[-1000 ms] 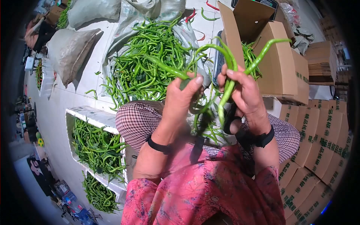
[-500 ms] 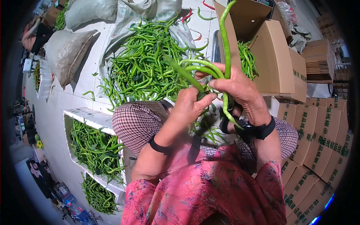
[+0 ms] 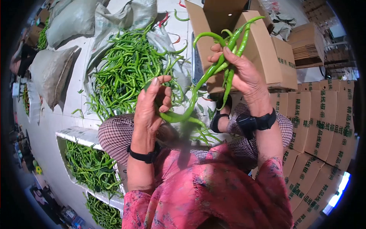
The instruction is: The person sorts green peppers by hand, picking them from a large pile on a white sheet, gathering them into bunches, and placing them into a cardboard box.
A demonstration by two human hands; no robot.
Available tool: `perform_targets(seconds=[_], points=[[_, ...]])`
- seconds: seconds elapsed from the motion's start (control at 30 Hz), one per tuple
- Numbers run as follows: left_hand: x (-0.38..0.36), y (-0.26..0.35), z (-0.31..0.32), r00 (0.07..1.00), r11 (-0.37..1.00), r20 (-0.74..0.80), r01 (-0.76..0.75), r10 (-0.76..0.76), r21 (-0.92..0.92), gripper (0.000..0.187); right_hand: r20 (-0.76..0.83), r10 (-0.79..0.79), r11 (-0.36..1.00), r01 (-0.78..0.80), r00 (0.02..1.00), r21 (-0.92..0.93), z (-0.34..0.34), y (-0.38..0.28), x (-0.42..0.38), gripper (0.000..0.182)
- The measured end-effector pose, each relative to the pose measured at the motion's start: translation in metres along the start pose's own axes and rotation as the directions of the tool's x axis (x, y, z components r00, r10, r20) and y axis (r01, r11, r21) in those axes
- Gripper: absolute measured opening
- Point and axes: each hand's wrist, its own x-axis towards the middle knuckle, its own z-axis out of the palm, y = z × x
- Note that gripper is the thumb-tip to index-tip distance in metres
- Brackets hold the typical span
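Since the earlier frame both hands have moved apart: my right hand (image 3: pixel 244 74) grips a bunch of peppers (image 3: pixel 228 49), my left hand (image 3: pixel 150 105) pinches one curved pepper (image 3: pixel 183 114). I should line up the stems evenly and hold gently, so none snaps.

A produce packing place, by the look of it: a heap of green chillies (image 3: pixel 127 70) lies on a spread sack (image 3: pixel 114 23) on the tiled floor (image 3: pixel 57 110), more fill white foam crates (image 3: pixel 82 133), full sacks (image 3: pixel 51 70) lie nearby, and printed cartons (image 3: pixel 324 114) stand stacked flat beside an open box (image 3: pixel 263 45).
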Motion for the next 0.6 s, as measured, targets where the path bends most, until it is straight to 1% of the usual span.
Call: perform_targets(seconds=[0.07,0.1,0.17,0.2,0.27,0.33,0.4,0.47,0.53,0.6], points=[[-0.001,0.004,0.002,1.000,0.999,0.010,0.003,-0.003,-0.049,0.037,-0.006,0.023,0.998,-0.023,1.000,0.058,-0.008,0.005,-0.002,0.036],[-0.001,0.005,0.002,1.000,0.997,0.019,-0.001,0.002,-0.079,0.034,-0.015,0.016,0.998,-0.015,1.000,0.055,-0.011,0.005,-0.004,0.036],[-0.001,0.007,0.001,1.000,0.996,0.016,-0.009,0.010,-0.094,0.033,0.019,-0.002,0.999,0.001,1.000,0.051,-0.016,0.005,-0.008,0.039],[-0.002,0.008,0.000,1.000,0.994,0.011,-0.010,0.011,-0.112,0.033,0.014,-0.006,0.999,0.005,1.000,0.051,-0.015,0.003,-0.009,0.039],[-0.003,0.009,-0.004,1.000,0.991,0.026,0.004,0.000,-0.135,0.033,-0.028,-0.053,0.990,0.056,0.998,0.129,-0.010,-0.005,-0.012,0.038],[-0.005,0.010,-0.002,0.999,0.986,0.040,0.022,-0.015,-0.167,0.033,-0.010,-0.076,0.991,0.077,0.997,0.113,-0.010,-0.016,-0.014,0.040],[-0.005,0.012,0.001,0.998,0.985,0.053,0.030,-0.021,-0.170,0.034,0.033,-0.093,0.994,0.091,0.995,0.064,-0.013,-0.028,-0.012,0.042],[-0.007,0.013,-0.001,0.995,0.976,0.101,0.036,-0.015,-0.215,0.036,0.005,-0.220,0.975,0.220,0.975,0.001,-0.004,-0.050,-0.011,0.043],[-0.006,0.015,-0.004,0.990,0.962,0.135,0.062,-0.026,-0.267,0.037,0.073,-0.267,0.951,0.275,0.961,-0.139,-0.014,-0.080,-0.007,0.042],[-0.005,0.014,-0.007,0.983,0.956,0.185,0.067,-0.014,-0.285,0.036,0.032,-0.211,0.928,0.211,0.977,-0.306,-0.025,-0.101,0.002,0.040]])
